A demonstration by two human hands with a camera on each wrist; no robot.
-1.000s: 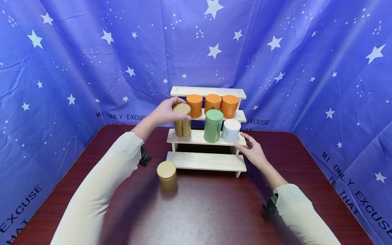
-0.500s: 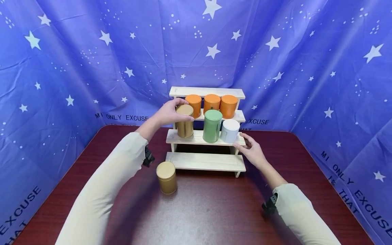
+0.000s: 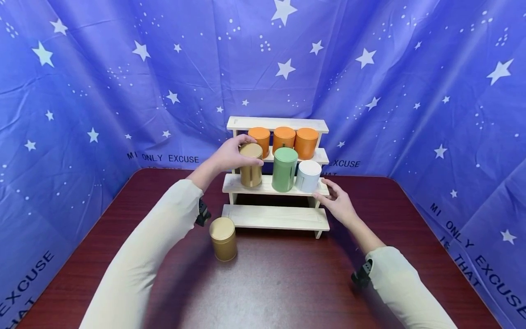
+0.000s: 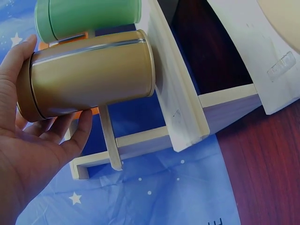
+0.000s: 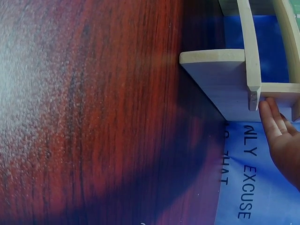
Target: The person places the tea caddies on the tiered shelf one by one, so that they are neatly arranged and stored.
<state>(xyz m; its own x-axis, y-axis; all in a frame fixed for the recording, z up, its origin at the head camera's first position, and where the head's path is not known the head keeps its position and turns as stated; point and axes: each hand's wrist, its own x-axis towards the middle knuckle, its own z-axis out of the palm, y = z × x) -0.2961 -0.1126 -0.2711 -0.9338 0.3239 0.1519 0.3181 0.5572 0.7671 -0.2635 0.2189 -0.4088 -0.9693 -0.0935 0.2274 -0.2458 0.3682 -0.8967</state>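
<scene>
My left hand (image 3: 233,155) grips a tall gold tin canister (image 3: 251,172) near its lid, thumb in front and fingers behind. The canister stands upright on the third tier from the back of a pale wooden stepped rack (image 3: 276,216); in the left wrist view its base is at the tier's surface. To its right on that tier are a green canister (image 3: 285,171) and a shorter white canister (image 3: 308,177), a gap separating gold from green. My right hand (image 3: 339,204) holds the right end of this tier between thumb and fingers; the right wrist view shows its fingers (image 5: 270,117) against the rack's side.
Three orange canisters (image 3: 259,137) stand on the tier behind. A shorter gold canister (image 3: 223,242) is on the dark red table (image 3: 283,283), in front of the rack's left end. Blue star-printed cloth (image 3: 185,55) hangs around the back and sides.
My left hand has slid the tall gold canister rightward along the tier, closer to the green one. The right hand stays at the rack's end.
</scene>
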